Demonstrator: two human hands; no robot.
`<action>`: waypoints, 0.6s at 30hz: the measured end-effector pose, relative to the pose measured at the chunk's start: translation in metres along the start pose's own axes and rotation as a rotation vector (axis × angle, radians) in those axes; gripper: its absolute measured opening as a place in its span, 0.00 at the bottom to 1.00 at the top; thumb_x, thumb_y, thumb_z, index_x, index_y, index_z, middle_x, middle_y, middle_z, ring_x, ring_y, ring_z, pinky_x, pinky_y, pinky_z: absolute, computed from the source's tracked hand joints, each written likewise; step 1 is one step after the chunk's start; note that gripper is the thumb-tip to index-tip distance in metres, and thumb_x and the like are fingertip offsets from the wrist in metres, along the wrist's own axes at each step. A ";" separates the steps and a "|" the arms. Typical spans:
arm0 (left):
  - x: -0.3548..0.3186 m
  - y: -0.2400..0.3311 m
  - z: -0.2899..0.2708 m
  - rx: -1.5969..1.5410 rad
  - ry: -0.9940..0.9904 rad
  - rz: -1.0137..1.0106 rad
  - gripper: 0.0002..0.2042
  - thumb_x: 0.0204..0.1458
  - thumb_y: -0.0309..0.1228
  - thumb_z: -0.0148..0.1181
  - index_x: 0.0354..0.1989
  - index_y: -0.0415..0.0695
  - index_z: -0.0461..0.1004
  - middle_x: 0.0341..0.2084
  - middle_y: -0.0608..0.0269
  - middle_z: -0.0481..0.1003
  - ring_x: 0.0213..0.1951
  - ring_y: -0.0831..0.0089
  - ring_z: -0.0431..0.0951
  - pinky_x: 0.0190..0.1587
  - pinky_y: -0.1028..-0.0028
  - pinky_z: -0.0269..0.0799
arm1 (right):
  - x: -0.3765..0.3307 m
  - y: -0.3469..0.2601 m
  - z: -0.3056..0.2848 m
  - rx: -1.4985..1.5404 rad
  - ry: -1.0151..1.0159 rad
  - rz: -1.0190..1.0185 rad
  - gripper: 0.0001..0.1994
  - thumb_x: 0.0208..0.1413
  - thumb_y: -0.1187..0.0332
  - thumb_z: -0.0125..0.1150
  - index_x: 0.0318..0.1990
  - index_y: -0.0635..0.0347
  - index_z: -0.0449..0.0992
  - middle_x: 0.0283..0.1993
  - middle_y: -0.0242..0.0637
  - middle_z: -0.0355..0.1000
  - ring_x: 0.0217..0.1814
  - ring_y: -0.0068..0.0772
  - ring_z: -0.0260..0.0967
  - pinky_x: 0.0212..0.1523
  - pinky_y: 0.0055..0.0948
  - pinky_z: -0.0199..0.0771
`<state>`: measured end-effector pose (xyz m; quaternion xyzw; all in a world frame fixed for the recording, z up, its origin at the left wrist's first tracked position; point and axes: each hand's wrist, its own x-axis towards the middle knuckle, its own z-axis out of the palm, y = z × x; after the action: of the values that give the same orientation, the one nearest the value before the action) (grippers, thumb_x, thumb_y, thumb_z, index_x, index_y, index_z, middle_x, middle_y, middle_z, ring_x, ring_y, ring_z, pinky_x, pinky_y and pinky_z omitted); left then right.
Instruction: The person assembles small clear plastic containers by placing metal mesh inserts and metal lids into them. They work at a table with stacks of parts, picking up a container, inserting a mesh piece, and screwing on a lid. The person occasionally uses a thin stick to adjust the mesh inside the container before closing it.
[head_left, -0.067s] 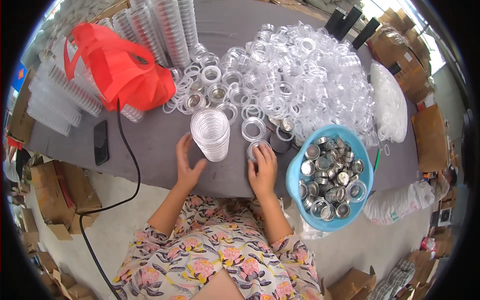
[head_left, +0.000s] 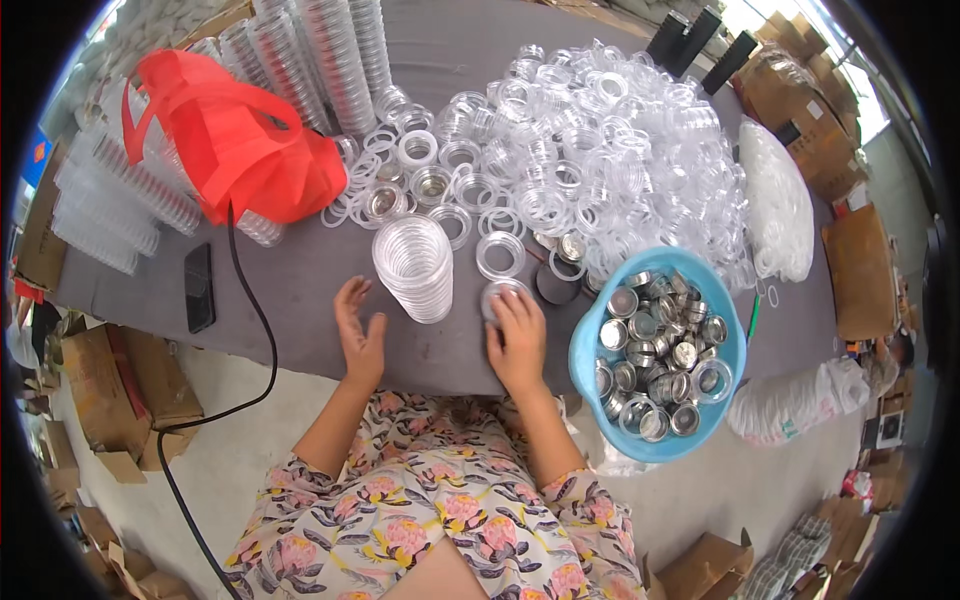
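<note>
A tall stack of clear plastic rings (head_left: 413, 262) stands near the table's front edge. My left hand (head_left: 360, 332) is just left of it, fingers apart and holding nothing. On the right, my right hand (head_left: 518, 338) has its fingertips over a clear round plastic lid (head_left: 492, 299) lying on the table, with the thumb at its near side; the fingers cover part of it. Just beyond lies a loose clear ring (head_left: 500, 256), apart from the stack. A dark round ring (head_left: 556, 287) lies to the right of that hand.
A blue basin (head_left: 583, 350) of small metal-and-clear round tins stands at the right. Behind is a big heap of clear rings (head_left: 620, 150). A red bag (head_left: 240, 150), tall clear stacks (head_left: 335, 60), a phone (head_left: 200, 287) and a black cable (head_left: 262, 320) are on the left.
My left hand has drawn back slightly from the stack, to the left. My right hand has slid a little left with the clear lid under its fingers.
</note>
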<state>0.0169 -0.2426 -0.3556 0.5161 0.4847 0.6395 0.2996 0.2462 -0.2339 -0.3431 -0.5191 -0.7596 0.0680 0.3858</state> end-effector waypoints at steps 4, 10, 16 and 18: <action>-0.003 -0.007 -0.005 -0.039 0.100 -0.072 0.21 0.53 0.23 0.48 0.57 0.37 0.58 0.52 0.55 0.63 0.54 0.65 0.65 0.59 0.65 0.55 | 0.016 -0.016 -0.005 0.058 -0.074 -0.122 0.18 0.43 0.72 0.61 0.46 0.55 0.75 0.58 0.34 0.66 0.63 0.45 0.56 0.63 0.46 0.50; 0.061 -0.013 -0.004 0.331 -0.237 0.110 0.12 0.50 0.28 0.56 0.44 0.40 0.73 0.42 0.53 0.72 0.46 0.61 0.71 0.52 0.68 0.62 | 0.019 -0.011 0.001 0.076 0.182 -0.059 0.10 0.43 0.74 0.59 0.36 0.57 0.76 0.47 0.35 0.72 0.54 0.43 0.63 0.56 0.43 0.56; 0.098 -0.023 0.009 0.669 -0.467 0.314 0.14 0.45 0.35 0.59 0.39 0.43 0.74 0.38 0.57 0.73 0.42 0.57 0.70 0.45 0.63 0.63 | 0.039 -0.025 -0.008 0.080 0.184 -0.117 0.10 0.44 0.74 0.59 0.38 0.57 0.76 0.49 0.35 0.71 0.56 0.44 0.62 0.58 0.47 0.55; 0.094 -0.014 0.007 0.634 -0.405 0.328 0.13 0.43 0.31 0.60 0.38 0.42 0.73 0.35 0.57 0.73 0.40 0.58 0.70 0.44 0.64 0.63 | 0.039 -0.027 -0.009 0.070 0.162 -0.071 0.12 0.45 0.75 0.58 0.40 0.59 0.75 0.49 0.38 0.71 0.57 0.45 0.62 0.58 0.45 0.55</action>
<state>-0.0049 -0.1524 -0.3343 0.7688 0.5003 0.3831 0.1090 0.2259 -0.2163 -0.3030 -0.4821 -0.7410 0.0385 0.4659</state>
